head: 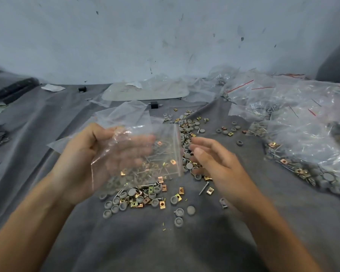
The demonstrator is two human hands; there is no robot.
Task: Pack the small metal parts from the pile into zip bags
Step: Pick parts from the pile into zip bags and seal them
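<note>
- held a clear zip bag [161, 152] up in the left hand [81, 161], above the pile [137, 197] of small metal parts at the middle of the table [165, 248], toward its near edge.
- pinched the film under the thumb [101, 132] at the bag's left side, fingers spread flat behind it and showing through the plastic.
- held the right hand [222, 165] free just beside the zip strip [178, 150] on the bag's right side: fingers loosely bent and parted, nothing between them.
- judged the bag very light, thin and limp: likely to crumple, cling shut and slip between fingers. best taken at the stiffer zip strip, one lip per hand, to spread the mouth.
- could not tell empty from part-filled: saw screws and clips through the film, possibly lying on the table beneath rather than inside.
- judged the parts small, hard and light singly: grey round caps [132, 191], brass square clips [162, 205], thin screws [203, 188]. apt to roll or scatter, so probably easier gathered several at a pinch than one by one.
- reckoned the screw points able to prick such thin film, so better dropped in gently than pushed.
- saw filled bags [306, 122] heaped along the right edge of the table and flat empty bags [133, 112] toward the far edge.
</note>
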